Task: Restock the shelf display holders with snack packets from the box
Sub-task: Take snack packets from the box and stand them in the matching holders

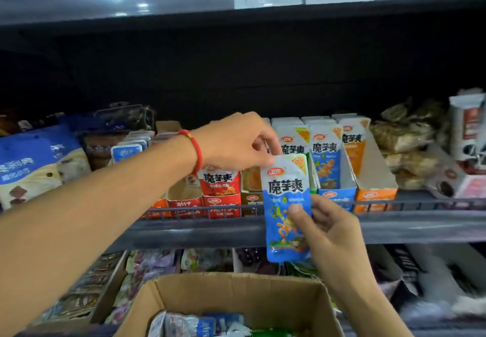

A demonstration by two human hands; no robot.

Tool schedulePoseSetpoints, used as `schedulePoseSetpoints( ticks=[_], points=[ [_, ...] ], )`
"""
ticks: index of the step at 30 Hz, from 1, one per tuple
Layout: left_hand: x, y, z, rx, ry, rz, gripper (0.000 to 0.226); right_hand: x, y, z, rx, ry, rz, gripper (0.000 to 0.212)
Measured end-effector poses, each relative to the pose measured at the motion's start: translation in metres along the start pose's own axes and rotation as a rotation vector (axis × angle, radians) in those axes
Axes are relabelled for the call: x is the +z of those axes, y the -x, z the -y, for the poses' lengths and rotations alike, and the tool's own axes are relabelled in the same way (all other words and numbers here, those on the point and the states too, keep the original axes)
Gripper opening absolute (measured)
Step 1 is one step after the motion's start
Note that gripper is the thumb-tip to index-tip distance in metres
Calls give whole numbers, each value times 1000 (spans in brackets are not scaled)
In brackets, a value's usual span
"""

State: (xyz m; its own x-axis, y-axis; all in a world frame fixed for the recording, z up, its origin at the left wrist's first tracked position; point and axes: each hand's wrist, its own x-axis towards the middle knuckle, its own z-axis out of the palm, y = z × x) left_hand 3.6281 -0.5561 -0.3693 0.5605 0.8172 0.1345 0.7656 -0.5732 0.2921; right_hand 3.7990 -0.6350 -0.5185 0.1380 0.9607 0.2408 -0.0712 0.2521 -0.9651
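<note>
Dark metal shelf [394, 227] across mid-frame w/ low wire rail at front edge. Brown corrugated cardboard box [228, 300] at bottom centre, flaps up, crumpled blue-white packets inside. Row of narrow upright card display holders on shelf, centre to centre-right: red holder [222, 206], blue holder [332, 197], orange holder [376, 192]; same-brand packets standing upright in them. Large blue-cream bags [29, 163] at left edge; brownish clear-wrapped packs [405, 139] at right.

Left hand [236, 139], upper centre, red cord bracelet [197, 152] on wrist; left grip pinching top edge of blue snack packet [285, 194] btwn thumb and fingers. Right hand [331, 228], lower right of centre; right grip clamped on packet's lower half, thumb across front face, fingers behind.

Packet held in air just in front of shelf rail, centre frame, above box, near blue holder. Long axis near vertical, slight lean, top end up, printed face toward camera. Flat glossy foil-plastic pouch, rectangular w/ rounded sealed ends; white top band, red oval logo, bold black characters, yellow corner flash, blue lower body w/ orange food picture.
</note>
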Motion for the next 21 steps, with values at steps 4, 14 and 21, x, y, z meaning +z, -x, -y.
schedulePoseSetpoints(
  ticks=[4, 14, 21],
  points=[
    [-6, -28, -25, 93, -54, -120, 5, -20, -10, 5, -35, -11, -107, 15],
    [-6, -122, -43, -10, -73, -428, 8, -69, -23, 2, -17, -5, -504, 23],
    [11, -141, -53, -45, -238, -377, 19, -70, -21, 8, 34, 56, -464, 26]
  ],
)
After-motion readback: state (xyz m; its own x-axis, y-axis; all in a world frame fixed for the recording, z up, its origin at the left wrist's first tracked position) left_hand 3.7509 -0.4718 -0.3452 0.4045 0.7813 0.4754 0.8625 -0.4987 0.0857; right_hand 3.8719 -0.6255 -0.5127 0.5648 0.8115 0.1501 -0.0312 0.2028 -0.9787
